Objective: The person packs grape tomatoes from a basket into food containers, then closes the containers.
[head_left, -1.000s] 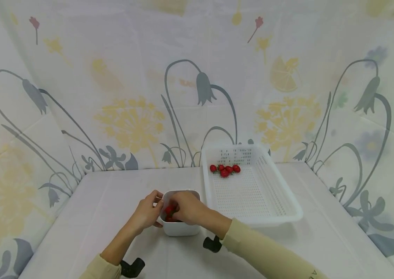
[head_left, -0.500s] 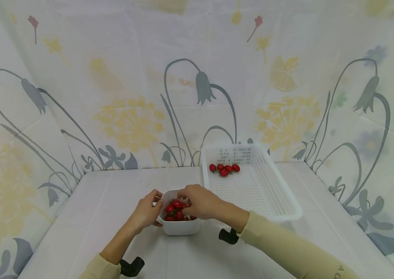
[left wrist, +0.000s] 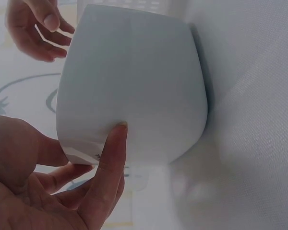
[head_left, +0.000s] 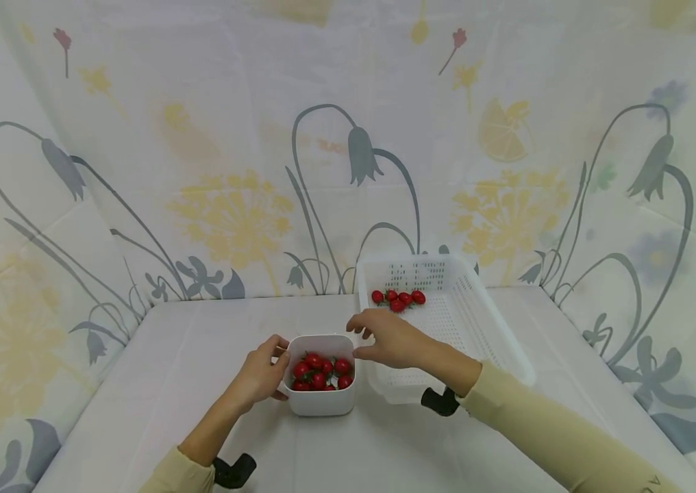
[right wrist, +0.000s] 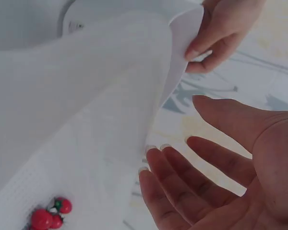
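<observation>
Gripping white box by left rim: left hand. Right hand, fingers apart, over left edge of basket. Tomatoes in box, more near basket's far left corner.

Tomatoes are red; box and basket white; backdrop yellow-and-grey floral.

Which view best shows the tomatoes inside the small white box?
The head view: looking down into the white box, it shows the boxed tomatoes from above. The left wrist view shows only the box's outside, none of them; the right wrist view hides them too, showing only tomatoes in the basket.
</observation>
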{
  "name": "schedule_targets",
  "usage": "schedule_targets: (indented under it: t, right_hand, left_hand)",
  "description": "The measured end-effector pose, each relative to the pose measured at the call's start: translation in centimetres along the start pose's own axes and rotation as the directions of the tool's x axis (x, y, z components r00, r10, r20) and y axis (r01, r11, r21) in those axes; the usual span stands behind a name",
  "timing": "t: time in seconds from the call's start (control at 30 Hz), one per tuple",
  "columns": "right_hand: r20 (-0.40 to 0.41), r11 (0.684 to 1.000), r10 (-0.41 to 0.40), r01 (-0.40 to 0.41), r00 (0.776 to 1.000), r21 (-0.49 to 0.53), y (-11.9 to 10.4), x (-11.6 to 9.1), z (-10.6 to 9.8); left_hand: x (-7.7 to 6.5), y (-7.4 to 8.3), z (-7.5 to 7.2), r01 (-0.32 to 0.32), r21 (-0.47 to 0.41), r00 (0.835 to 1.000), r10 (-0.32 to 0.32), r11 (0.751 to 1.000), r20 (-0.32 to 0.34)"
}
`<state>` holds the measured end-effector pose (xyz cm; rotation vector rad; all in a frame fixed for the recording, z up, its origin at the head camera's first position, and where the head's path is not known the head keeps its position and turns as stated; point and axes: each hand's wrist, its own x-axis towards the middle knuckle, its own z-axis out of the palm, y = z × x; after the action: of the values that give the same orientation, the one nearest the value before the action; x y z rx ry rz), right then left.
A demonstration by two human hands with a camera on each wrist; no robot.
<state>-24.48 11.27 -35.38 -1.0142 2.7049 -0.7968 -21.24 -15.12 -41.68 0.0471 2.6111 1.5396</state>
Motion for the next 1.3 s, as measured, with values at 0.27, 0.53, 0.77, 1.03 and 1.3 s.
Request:
schedule_targets:
  t: [0.27,0.53,0.77,1.03,1.3]
  right_hand:
    - [-0.063,1.000,0.017,-0.016,0.998,0.007,2.2,-0.6,-1.7]
    - [-0.124,0.998,0.052,-0.055,0.991,-0.019,5.0,-0.1,-3.2]
    - [-0.148,0.997,0.065,-0.068,0.987,-0.021,7.7,0.9,-3.9]
    - [-0.125,0.992,0.127,-0.129,0.984,-0.011,11.3,2.5,-3.9]
    - [-0.116,0.976,0.212,-0.215,0.970,-0.013,13.3,3.6,-3.0]
  left_hand:
    - [0.0,0.0,-0.1,-0.002,0.008,1.000,0.002,1.000,0.004]
    - [0.1,0.0,0.0,-0.010,0.008,1.000,0.010,1.000,-0.001]
    - [0.1,-0.1,0.0,-0.010,0.020,1.000,0.010,1.000,0.003]
    - [0.0,-0.1,0.0,-0.015,0.005,1.000,0.015,1.000,-0.001]
    - [-0.1,-0.1,-0.1,-0.005,0.009,1.000,0.005,1.000,-0.003]
